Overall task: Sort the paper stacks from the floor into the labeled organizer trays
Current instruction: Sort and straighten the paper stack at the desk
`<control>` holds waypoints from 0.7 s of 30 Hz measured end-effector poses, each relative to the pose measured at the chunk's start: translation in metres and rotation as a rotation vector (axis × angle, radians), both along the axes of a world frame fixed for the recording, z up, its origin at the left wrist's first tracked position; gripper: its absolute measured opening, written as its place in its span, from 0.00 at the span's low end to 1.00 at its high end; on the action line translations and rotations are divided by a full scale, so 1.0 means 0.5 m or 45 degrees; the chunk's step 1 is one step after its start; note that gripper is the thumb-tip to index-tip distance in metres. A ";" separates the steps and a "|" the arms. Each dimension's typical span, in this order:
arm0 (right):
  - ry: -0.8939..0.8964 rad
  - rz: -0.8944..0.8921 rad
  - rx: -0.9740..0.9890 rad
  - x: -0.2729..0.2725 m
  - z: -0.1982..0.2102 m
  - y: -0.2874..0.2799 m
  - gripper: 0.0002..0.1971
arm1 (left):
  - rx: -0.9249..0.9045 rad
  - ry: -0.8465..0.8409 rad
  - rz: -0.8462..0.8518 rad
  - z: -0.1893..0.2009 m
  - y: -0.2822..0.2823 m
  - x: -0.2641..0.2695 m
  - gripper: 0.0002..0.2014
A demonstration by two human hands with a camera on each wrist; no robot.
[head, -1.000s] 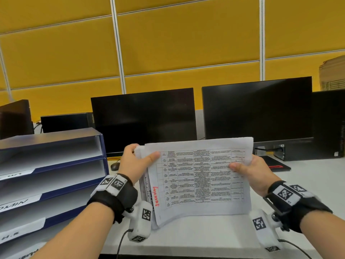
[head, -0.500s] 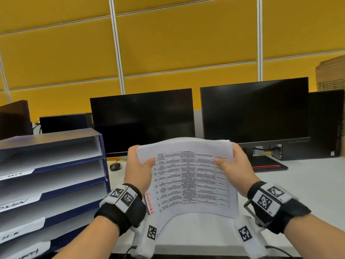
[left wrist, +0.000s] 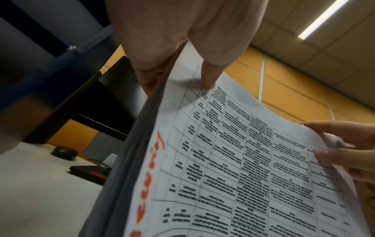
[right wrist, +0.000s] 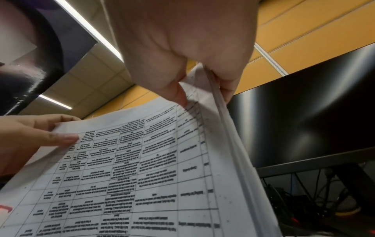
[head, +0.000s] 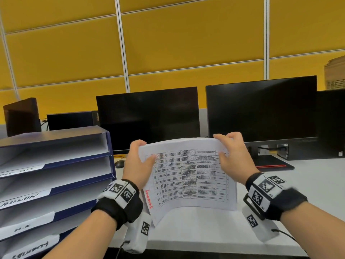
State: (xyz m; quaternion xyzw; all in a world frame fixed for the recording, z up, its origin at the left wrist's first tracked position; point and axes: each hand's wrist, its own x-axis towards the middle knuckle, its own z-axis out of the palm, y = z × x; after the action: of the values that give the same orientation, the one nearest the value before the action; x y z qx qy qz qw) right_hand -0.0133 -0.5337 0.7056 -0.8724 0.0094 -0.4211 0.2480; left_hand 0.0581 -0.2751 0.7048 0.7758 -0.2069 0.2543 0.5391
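A paper stack point(head: 190, 176) with a printed table and red handwriting stands upright on its lower edge on the white desk point(head: 205, 228), bowed. My left hand point(head: 139, 159) pinches its upper left corner, thumb on the front sheet. My right hand point(head: 226, 150) pinches the upper right corner. The left wrist view shows the paper stack point(left wrist: 233, 160) and my left hand point(left wrist: 182, 52) gripping it; the right wrist view shows the paper stack point(right wrist: 152, 160) held by my right hand point(right wrist: 192, 56). The blue organizer point(head: 56, 176) with labeled trays stands at the left.
Two dark monitors point(head: 147, 118) point(head: 261, 109) stand behind the stack. A mouse point(head: 119, 163) lies beside the organizer. A black and red pad point(head: 270, 162) lies under the right monitor. A computer case point(head: 332, 124) sits at the far right.
Both hands have slid from the stack's side edges up to its top corners. The stack now stands more upright and bowed on the desk.
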 end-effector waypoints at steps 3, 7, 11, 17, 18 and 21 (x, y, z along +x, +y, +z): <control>0.056 -0.073 -0.119 -0.003 0.006 -0.005 0.26 | 0.041 0.001 -0.003 -0.002 0.006 0.001 0.16; -0.003 -0.041 -0.106 -0.011 0.018 -0.003 0.25 | 0.079 -0.022 0.000 -0.004 0.009 0.001 0.20; 0.012 -0.027 -0.051 -0.013 0.018 -0.004 0.25 | 0.153 -0.039 -0.019 -0.011 0.014 0.000 0.17; 0.075 0.315 0.755 -0.006 -0.011 -0.016 0.29 | 0.135 0.061 -0.026 -0.011 0.023 -0.003 0.19; 0.122 0.353 0.834 -0.003 -0.019 -0.016 0.22 | 0.139 0.083 -0.024 -0.013 0.023 -0.004 0.20; 0.090 0.335 0.838 -0.003 -0.021 -0.002 0.09 | 0.100 0.113 -0.001 -0.005 0.019 -0.009 0.20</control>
State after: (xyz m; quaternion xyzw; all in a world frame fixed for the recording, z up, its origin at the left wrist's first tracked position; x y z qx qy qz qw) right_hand -0.0146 -0.5348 0.6952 -0.7535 0.0407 -0.3294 0.5675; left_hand 0.0534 -0.2658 0.7022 0.8068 -0.1928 0.2111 0.5171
